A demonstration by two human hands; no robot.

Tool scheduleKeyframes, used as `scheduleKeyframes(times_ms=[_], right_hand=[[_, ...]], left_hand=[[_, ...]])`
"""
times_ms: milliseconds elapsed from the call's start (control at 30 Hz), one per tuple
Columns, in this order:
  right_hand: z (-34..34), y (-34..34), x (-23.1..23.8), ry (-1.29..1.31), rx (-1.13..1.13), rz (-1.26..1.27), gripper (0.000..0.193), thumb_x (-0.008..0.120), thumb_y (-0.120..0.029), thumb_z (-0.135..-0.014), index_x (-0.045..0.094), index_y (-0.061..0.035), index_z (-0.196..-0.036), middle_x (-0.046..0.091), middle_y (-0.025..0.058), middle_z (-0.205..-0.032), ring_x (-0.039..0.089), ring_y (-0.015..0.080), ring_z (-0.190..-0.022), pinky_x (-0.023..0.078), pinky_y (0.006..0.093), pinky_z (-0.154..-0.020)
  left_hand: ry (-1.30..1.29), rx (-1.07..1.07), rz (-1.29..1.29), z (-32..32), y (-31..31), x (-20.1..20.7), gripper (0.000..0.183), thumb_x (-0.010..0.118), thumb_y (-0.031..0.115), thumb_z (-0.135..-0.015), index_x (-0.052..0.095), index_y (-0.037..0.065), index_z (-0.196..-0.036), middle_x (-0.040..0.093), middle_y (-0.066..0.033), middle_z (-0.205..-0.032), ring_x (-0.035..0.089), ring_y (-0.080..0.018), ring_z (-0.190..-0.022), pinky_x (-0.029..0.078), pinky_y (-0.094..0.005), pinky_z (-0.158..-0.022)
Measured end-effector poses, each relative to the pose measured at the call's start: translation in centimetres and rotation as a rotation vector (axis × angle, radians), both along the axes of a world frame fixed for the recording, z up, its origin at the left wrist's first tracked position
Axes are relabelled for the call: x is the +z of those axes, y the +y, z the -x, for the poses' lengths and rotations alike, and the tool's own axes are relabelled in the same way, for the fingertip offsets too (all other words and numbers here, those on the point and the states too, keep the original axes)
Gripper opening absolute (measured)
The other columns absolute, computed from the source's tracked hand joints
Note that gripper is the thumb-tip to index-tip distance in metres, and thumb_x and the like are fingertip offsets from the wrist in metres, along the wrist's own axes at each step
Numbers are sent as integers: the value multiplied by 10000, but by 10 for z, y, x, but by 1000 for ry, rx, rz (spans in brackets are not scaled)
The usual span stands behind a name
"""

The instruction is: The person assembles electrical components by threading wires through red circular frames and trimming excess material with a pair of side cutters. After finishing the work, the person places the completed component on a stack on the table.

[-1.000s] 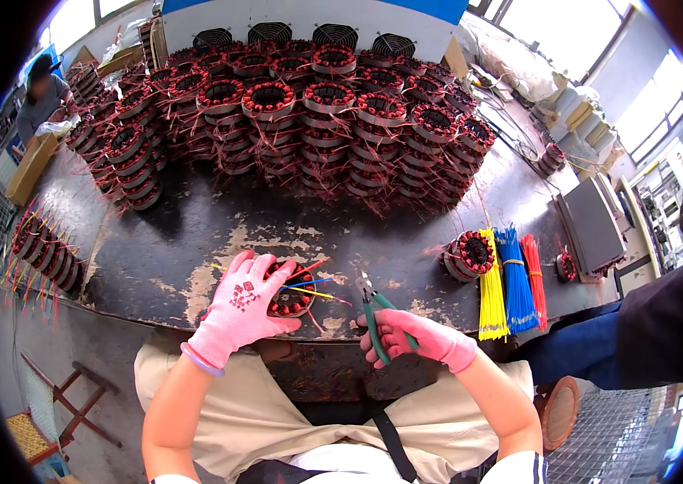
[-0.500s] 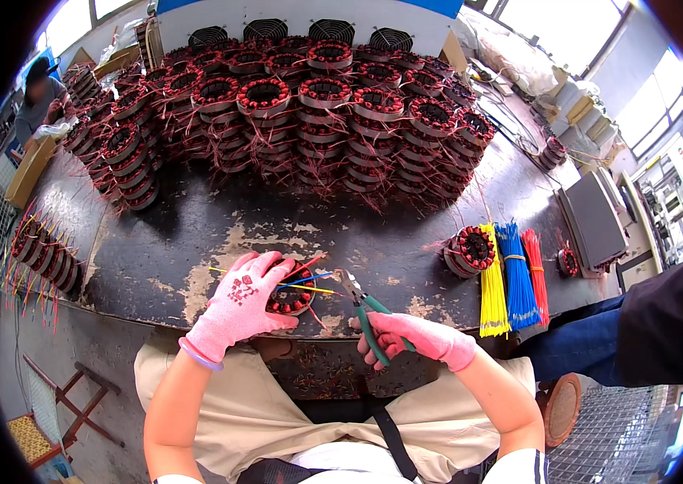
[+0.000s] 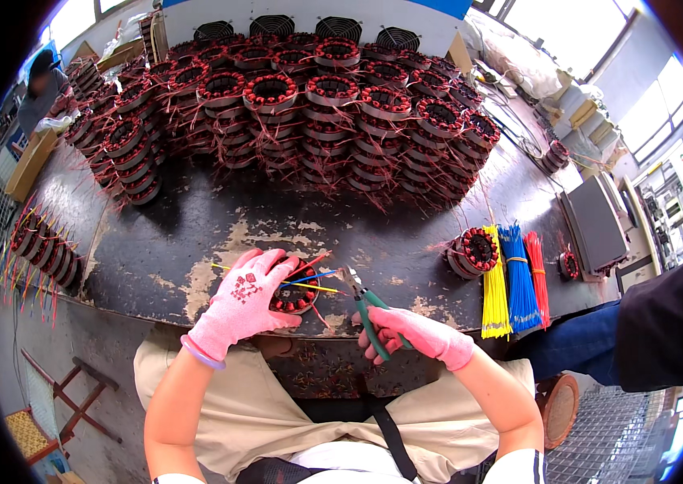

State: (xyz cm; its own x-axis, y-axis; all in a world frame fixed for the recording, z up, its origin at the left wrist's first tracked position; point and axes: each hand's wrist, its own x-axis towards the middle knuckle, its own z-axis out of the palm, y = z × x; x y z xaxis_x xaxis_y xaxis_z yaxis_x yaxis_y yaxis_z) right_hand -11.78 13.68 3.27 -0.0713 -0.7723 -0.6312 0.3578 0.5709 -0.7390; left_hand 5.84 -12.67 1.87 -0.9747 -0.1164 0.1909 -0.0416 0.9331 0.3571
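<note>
My left hand (image 3: 246, 297), in a pink glove, lies over a wound stator (image 3: 299, 302) at the table's front edge, its fingers curled round the left side. The palm hides part of the ring of red windings. Blue, yellow and red lead wires (image 3: 314, 286) stick out to the right from under the hand. My right hand (image 3: 418, 332), also gloved in pink, grips green-handled cutting pliers (image 3: 368, 316). Their metal jaws point up and away from me, just right of the wire ends and apart from them.
Tall stacks of stators (image 3: 329, 121) fill the table's back. Yellow (image 3: 495, 282), blue (image 3: 520, 278) and red wire bundles (image 3: 536, 278) lie right, beside a short stator stack (image 3: 470, 256). More wired stators (image 3: 47, 254) rest at left. One person is at far left, another stands close at right.
The pliers have shifted slightly right, their jaws now a little farther from the wire ends. My left hand stays on the stator. The whole view has moved a little.
</note>
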Motion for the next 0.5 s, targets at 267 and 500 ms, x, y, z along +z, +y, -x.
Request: scheduleKeyframes(times_ms=[267, 500], right_hand=[[-1, -1, 2, 3, -22, -2, 573, 477, -511, -1052, 511, -42, -1381, 659, 78, -1062, 675, 177, -872, 565, 328, -802], [0, -6, 5, 103, -58, 19, 537, 472, -486, -1059, 534, -29, -1334, 653, 71, -984, 668, 169, -805, 560, 310, -713]], left_hand=[[10, 2, 12, -1, -1, -2, 924, 908, 424, -623, 548, 82, -1402, 544, -166, -1412, 511, -439, -1293, 401, -508, -1141], [8, 8, 8, -1, 0, -1, 926, 912, 417, -614, 551, 90, -1401, 547, -161, -1410, 522, -435, -1285, 402, -498, -1140]])
